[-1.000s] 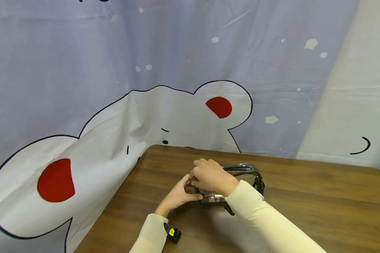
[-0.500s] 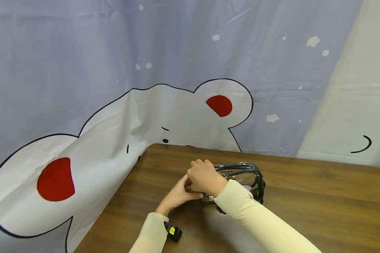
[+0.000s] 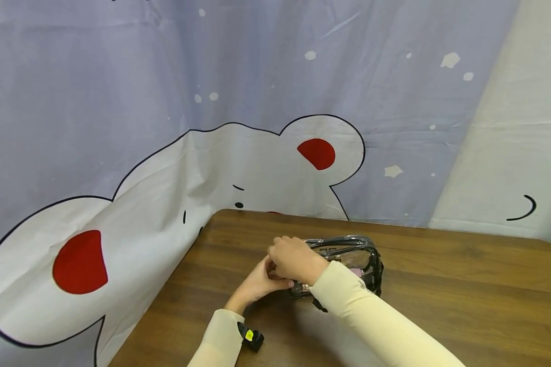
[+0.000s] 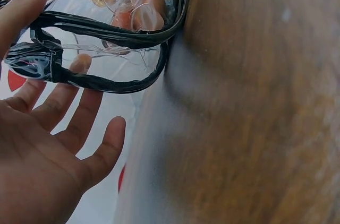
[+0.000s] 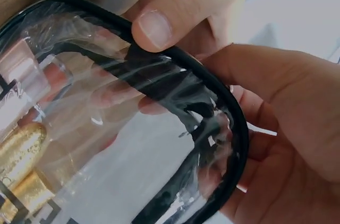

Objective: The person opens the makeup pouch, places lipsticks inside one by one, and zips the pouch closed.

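Note:
A clear plastic cosmetic bag [image 3: 372, 262] with black trim stands on the table, with gold-coloured and pink items inside. In the right wrist view my left hand [image 5: 183, 9] grips the bag's rounded end, thumb on the black edge and fingers behind the clear plastic. My right hand [image 3: 296, 260] is at the same end, close against the left; its curled fingers hold the bag's edge. Whether they pinch a zipper pull is hidden. In the left wrist view, a palm and spread fingers lie beside the bag's black piping [image 4: 117, 35].
The brown wooden table [image 3: 450, 285] extends to the right and the front. Behind and to its left hangs a printed curtain [image 3: 257, 66] with a white cartoon figure. A black device [image 3: 252, 337] is strapped to the left wrist.
My right hand has moved a little left along the bag's top toward the left hand, uncovering more of the bag. The left hand and bag have stayed nearly in place.

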`<state>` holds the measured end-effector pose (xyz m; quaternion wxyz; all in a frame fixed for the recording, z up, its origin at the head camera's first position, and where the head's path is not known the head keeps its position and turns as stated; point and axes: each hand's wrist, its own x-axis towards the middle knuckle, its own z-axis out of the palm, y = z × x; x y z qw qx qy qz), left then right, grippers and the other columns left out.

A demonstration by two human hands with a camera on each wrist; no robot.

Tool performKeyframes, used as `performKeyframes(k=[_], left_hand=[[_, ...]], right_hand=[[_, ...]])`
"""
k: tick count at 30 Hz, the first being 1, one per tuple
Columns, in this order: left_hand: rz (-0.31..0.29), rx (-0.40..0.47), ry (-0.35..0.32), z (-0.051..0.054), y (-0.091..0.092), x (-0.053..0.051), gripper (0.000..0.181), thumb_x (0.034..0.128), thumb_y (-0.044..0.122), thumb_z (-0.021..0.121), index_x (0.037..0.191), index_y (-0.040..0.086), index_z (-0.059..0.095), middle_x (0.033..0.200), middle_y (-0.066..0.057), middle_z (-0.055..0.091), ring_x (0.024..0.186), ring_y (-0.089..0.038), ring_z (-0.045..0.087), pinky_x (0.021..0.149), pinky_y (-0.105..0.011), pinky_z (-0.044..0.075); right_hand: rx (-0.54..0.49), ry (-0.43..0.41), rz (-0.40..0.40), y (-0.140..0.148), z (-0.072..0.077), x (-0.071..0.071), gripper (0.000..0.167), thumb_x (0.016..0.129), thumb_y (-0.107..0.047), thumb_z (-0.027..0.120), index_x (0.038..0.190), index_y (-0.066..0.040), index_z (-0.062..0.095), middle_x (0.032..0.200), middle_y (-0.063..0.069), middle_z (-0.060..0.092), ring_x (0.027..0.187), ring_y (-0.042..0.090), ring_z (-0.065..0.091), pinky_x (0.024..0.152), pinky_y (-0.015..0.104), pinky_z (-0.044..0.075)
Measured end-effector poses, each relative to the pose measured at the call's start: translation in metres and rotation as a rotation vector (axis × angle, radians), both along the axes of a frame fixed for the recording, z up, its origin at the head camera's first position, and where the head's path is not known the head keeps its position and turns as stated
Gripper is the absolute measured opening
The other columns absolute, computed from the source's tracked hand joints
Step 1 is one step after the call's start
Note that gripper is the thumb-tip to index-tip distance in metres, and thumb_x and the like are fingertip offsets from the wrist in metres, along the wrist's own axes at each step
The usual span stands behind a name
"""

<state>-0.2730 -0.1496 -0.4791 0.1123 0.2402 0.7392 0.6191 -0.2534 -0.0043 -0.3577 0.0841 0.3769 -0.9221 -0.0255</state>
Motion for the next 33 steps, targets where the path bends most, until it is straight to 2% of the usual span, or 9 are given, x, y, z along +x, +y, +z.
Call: performKeyframes(k=[3, 9, 14, 17, 20, 25, 29, 31, 33], left_hand=[[-0.011, 0.001, -0.012, 0.0, 0.0, 0.0, 0.082, 0.0846, 0.015, 0.074, 0.151, 0.019, 0.027, 0.137, -0.01, 0.048, 0.109, -0.021, 0.06, 0.087, -0.029, 0.052], [0.002, -0.029, 0.017, 0.001, 0.0, 0.001, 0.076, 0.0843, 0.014, 0.074, 0.148, 0.016, 0.033, 0.134, -0.009, 0.05, 0.109, -0.021, 0.058, 0.09, -0.031, 0.05], [0.029, -0.079, 0.045, 0.003, 0.0, 0.001, 0.059, 0.0843, 0.018, 0.075, 0.135, 0.011, 0.044, 0.131, -0.009, 0.052, 0.115, -0.024, 0.054, 0.095, -0.038, 0.048], [0.057, -0.117, 0.04, 0.004, 0.0, 0.001, 0.055, 0.0831, 0.023, 0.076, 0.129, 0.013, 0.047, 0.13, -0.007, 0.052, 0.114, -0.023, 0.053, 0.094, -0.04, 0.048], [0.068, -0.135, 0.03, 0.003, 0.0, 0.001, 0.053, 0.0824, 0.026, 0.077, 0.125, 0.015, 0.048, 0.129, -0.007, 0.053, 0.114, -0.022, 0.053, 0.092, -0.039, 0.048], [0.055, -0.132, 0.025, 0.002, 0.0, 0.0, 0.051, 0.0826, 0.026, 0.076, 0.125, 0.016, 0.049, 0.127, -0.008, 0.055, 0.114, -0.022, 0.052, 0.092, -0.038, 0.047], [0.055, -0.134, 0.027, 0.005, 0.0, 0.002, 0.052, 0.0833, 0.025, 0.076, 0.127, 0.017, 0.049, 0.129, -0.008, 0.054, 0.113, -0.022, 0.051, 0.092, -0.038, 0.047], [0.06, -0.133, 0.02, 0.007, 0.001, 0.003, 0.052, 0.0836, 0.022, 0.075, 0.127, 0.016, 0.049, 0.13, -0.01, 0.053, 0.113, -0.022, 0.051, 0.092, -0.039, 0.046], [0.062, -0.131, 0.017, 0.007, 0.001, 0.003, 0.051, 0.0835, 0.021, 0.075, 0.126, 0.014, 0.048, 0.129, -0.012, 0.054, 0.113, -0.023, 0.051, 0.093, -0.04, 0.046]], right_hand=[[-0.063, -0.048, 0.031, 0.002, 0.002, -0.001, 0.004, 0.085, -0.007, 0.067, 0.086, -0.006, 0.07, 0.079, 0.005, 0.063, 0.066, 0.013, 0.053, 0.059, 0.026, 0.046], [-0.157, -0.131, 0.053, 0.007, 0.006, -0.003, 0.017, 0.084, 0.003, 0.06, 0.069, -0.005, 0.062, 0.063, 0.003, 0.052, 0.052, 0.009, 0.033, 0.048, 0.021, 0.029], [-0.157, -0.224, -0.004, 0.011, 0.014, -0.002, 0.019, 0.088, 0.005, 0.059, 0.073, -0.005, 0.064, 0.069, 0.004, 0.056, 0.056, 0.01, 0.039, 0.052, 0.023, 0.034], [-0.114, -0.205, -0.022, 0.014, 0.018, -0.002, 0.015, 0.087, 0.006, 0.062, 0.08, -0.006, 0.067, 0.076, 0.003, 0.062, 0.063, 0.011, 0.046, 0.055, 0.025, 0.04], [-0.098, -0.171, -0.005, 0.018, 0.02, -0.003, 0.016, 0.086, 0.006, 0.064, 0.082, -0.008, 0.068, 0.075, 0.0, 0.063, 0.061, 0.009, 0.047, 0.055, 0.025, 0.04], [-0.175, -0.206, 0.046, 0.024, 0.018, -0.007, 0.026, 0.089, 0.007, 0.058, 0.069, -0.009, 0.062, 0.058, -0.007, 0.042, 0.051, 0.006, 0.032, 0.049, 0.02, 0.03], [-0.254, -0.247, 0.074, 0.025, 0.016, -0.011, 0.041, 0.09, 0.004, 0.055, 0.055, -0.014, 0.044, 0.053, -0.007, 0.023, 0.047, 0.006, 0.02, 0.045, 0.019, 0.022], [-0.278, -0.252, 0.064, 0.024, 0.015, -0.011, 0.04, 0.09, 0.004, 0.055, 0.054, -0.012, 0.047, 0.052, -0.007, 0.027, 0.047, 0.006, 0.022, 0.045, 0.019, 0.023], [-0.293, -0.255, 0.039, 0.024, 0.014, -0.011, 0.033, 0.089, 0.005, 0.054, 0.06, -0.009, 0.056, 0.055, -0.006, 0.041, 0.048, 0.006, 0.029, 0.046, 0.02, 0.027]])
